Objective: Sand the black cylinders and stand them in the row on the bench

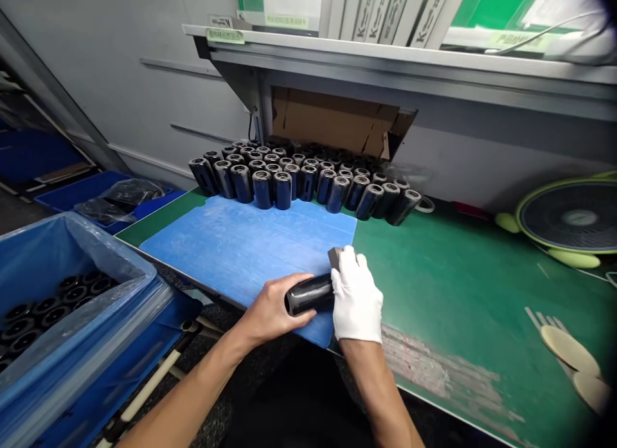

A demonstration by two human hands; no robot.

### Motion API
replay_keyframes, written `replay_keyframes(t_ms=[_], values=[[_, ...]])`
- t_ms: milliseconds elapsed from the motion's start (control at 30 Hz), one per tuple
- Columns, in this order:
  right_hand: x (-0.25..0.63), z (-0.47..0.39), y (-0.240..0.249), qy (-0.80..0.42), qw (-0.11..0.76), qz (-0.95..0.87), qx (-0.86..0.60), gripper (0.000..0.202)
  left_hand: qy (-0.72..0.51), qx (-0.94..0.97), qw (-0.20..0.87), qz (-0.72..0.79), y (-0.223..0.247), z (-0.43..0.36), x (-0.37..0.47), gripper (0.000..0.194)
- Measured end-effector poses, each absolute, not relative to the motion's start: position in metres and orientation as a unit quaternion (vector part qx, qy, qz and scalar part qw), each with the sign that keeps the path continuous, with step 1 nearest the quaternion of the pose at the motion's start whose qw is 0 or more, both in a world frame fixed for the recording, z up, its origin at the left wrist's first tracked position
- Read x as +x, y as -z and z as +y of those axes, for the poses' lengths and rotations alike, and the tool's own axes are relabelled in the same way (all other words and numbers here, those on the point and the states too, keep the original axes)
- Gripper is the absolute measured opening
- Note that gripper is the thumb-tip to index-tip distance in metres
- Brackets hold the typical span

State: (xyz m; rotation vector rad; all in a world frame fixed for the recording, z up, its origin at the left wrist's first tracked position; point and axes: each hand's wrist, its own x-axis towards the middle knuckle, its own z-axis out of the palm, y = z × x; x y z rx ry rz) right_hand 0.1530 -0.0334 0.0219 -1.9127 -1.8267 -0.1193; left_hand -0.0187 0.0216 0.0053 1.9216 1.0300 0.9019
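My bare left hand (274, 310) is wrapped round a glossy black cylinder (311, 295), held tilted on its side above the front of the blue sheet (250, 249). In a white glove, my right hand (357, 297) closes on a small grey block (333, 258), whose top end shows above the fingers. The glove covers the cylinder's right end, so I cannot tell just where block and cylinder touch. Farther back on the green table (463, 294) stand several similar black cylinders (263, 188) in close rows, upright, with ring-shaped tops.
At the left, a blue bin (120, 255) lined with clear plastic holds several black cylinders (48, 306). A green fan (578, 216) stands at the right, with wooden paddle-like discs (569, 348) nearer me. Overhead runs a shelf (385, 53) with boxes (390, 14); a cardboard piece (332, 117) leans below.
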Motion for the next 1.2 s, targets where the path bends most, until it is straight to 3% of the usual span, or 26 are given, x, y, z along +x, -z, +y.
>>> replay_keyframes(t_ms=[133, 433, 500, 633, 833, 1000, 1200], values=[[0.154, -0.033, -0.019, 0.024, 0.260, -0.686, -0.679, 0.050, -0.348, 0.754, 0.401, 0.386, -0.006, 0.022, -0.018, 0.059], [0.209, -0.007, -0.011, -0.011, 0.404, -0.553, -0.728, 0.061, -0.341, 0.743, 0.390, 0.423, -0.005, 0.017, -0.017, 0.061], [0.188, -0.023, -0.009, 0.006, 0.385, -0.597, -0.704, 0.057, -0.345, 0.749, 0.387, 0.414, -0.004, 0.017, -0.016, 0.061], [0.153, -0.034, -0.013, 0.054, 0.266, -0.676, -0.685, 0.051, -0.352, 0.758, 0.368, 0.407, -0.001, 0.017, -0.015, 0.061], [0.143, -0.028, -0.019, 0.037, 0.261, -0.693, -0.671, 0.051, -0.349, 0.755, 0.372, 0.413, -0.002, 0.018, -0.015, 0.050], [0.196, -0.005, -0.019, -0.087, 0.362, -0.578, -0.726, 0.054, -0.354, 0.746, 0.366, 0.429, -0.006, 0.016, -0.016, 0.056], [0.223, -0.009, -0.019, -0.118, 0.450, -0.514, -0.721, 0.070, -0.352, 0.740, 0.363, 0.444, -0.009, 0.013, -0.014, 0.054]])
